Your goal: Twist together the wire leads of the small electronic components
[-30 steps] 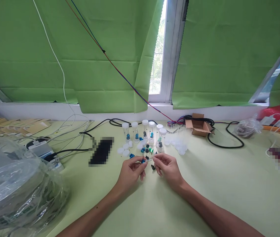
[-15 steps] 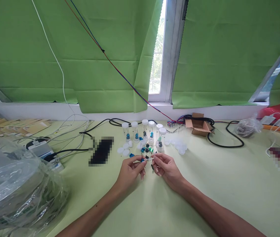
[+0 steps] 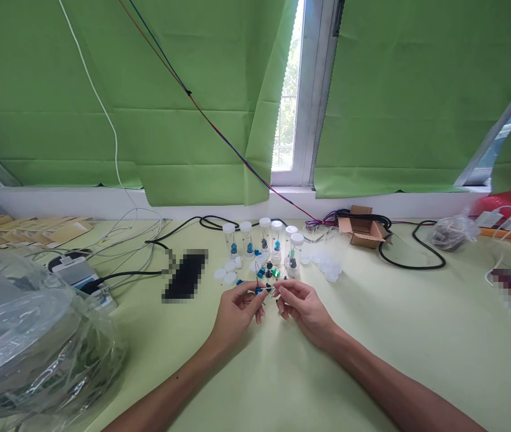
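My left hand (image 3: 237, 307) pinches a small blue part (image 3: 259, 291) with a thin dark wire standing up from it. Beside it, the thumb and fingertips of my right hand (image 3: 304, 305) are closed at the end of a thin white strip (image 3: 268, 289) that reaches to the blue part. What the strip is cannot be made out. Just beyond my fingers lie loose small blue pieces and green pieces (image 3: 275, 272). Behind these stand several clear vials (image 3: 277, 240) with white caps, each with a small dark or blue part inside.
Loose white caps (image 3: 220, 275) lie left of the vials, and translucent cups (image 3: 331, 269) to the right. An open cardboard box (image 3: 362, 228) sits by black cables. At left are a pixelated dark object (image 3: 185, 276), a power strip (image 3: 84, 277) and a plastic-wrapped spool (image 3: 34, 342).
My right fingertips have shifted slightly left, nearer to the blue part. The blue part in my left hand has moved a little left and tilted. The rest of the table looks the same.
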Motion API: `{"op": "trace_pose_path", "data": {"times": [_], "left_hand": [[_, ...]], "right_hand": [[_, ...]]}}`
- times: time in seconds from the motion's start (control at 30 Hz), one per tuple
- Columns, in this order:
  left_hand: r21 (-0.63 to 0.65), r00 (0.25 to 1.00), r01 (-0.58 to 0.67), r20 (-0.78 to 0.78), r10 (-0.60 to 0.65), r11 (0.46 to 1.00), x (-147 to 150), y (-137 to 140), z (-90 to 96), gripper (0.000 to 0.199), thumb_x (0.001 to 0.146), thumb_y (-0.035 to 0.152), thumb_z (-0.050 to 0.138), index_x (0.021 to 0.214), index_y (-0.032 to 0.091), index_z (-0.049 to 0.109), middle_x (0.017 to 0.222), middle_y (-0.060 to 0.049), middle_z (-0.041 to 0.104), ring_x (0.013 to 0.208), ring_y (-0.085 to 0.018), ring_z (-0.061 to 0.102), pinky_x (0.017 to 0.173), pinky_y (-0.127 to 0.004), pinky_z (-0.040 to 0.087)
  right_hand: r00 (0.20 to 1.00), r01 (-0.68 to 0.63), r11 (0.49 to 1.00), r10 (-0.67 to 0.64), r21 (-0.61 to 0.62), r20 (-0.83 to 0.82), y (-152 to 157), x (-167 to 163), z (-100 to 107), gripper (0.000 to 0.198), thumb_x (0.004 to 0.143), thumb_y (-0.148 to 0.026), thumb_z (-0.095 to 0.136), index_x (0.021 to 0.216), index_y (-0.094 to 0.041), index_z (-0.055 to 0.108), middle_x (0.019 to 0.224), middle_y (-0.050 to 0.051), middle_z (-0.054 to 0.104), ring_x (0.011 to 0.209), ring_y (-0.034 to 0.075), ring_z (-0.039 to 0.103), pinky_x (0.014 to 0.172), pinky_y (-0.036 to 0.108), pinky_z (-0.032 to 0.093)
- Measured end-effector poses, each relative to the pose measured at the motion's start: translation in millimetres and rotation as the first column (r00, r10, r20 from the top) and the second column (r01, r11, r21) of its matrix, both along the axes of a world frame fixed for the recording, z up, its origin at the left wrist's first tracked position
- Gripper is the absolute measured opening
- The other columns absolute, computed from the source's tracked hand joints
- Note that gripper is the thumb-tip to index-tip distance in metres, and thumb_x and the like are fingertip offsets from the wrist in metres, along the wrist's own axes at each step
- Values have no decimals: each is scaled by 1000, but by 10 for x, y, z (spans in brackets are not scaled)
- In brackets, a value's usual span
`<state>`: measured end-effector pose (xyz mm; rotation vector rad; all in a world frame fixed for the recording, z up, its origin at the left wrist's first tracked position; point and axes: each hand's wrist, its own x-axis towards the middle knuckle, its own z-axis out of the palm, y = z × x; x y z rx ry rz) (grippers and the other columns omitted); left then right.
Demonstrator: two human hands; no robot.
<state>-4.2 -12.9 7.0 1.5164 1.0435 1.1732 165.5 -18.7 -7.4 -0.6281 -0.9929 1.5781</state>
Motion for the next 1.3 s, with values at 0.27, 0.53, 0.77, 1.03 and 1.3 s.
{"op": "trace_pose_path", "data": {"times": [0.27, 0.53, 0.77, 1.03, 1.3], "left_hand": [[231, 995, -48, -79, 67, 972, 9, -36, -15, 19, 84, 30, 62, 97, 16, 66, 83, -4, 62, 51, -10, 56, 49, -24, 50], [257, 991, -36, -115, 67, 966, -13, -40, -36, 23, 86, 29, 61, 105, 17, 66, 81, -3, 62, 52, -9, 57, 49, -23, 50], [244, 994, -34, -94, 58, 969, 7, -52, -12, 21, 85, 31, 62, 100, 17, 67, 78, -2, 61, 50, -9, 56, 47, -22, 48], [215, 993, -37, -100, 60, 976, -6, -50, -42, 24, 84, 31, 63, 102, 16, 68, 69, -1, 61, 47, -10, 56, 45, -23, 48], [192, 992, -36, -109, 58, 981, -11, -55, -63, 35, 85, 31, 63, 117, 17, 63, 59, 3, 57, 48, -11, 55, 48, -23, 48]], "right_hand": [[1000, -2, 999, 1, -33, -23, 1, 7, -12, 26, 76, -39, 75, 92, -18, 72, 82, 3, 63, 57, 9, 52, 52, 25, 37], [1000, -11, 999, 11, -30, -25, 12, 11, -31, 28, 77, -40, 74, 95, -18, 72, 84, 3, 63, 58, 9, 52, 53, 25, 37], [1000, -1, 999, 0, -35, -21, 20, 10, -30, 28, 77, -41, 74, 93, -17, 71, 81, 3, 62, 57, 9, 51, 53, 25, 36], [1000, 5, 999, -7, -46, -26, 26, 14, -27, 29, 77, -42, 74, 90, -16, 72, 77, 2, 61, 55, 9, 51, 53, 25, 36], [1000, 9, 998, -10, -56, -17, 21, 15, -8, 31, 75, -44, 75, 88, -16, 72, 76, 2, 61, 55, 9, 51, 53, 26, 36]]}}
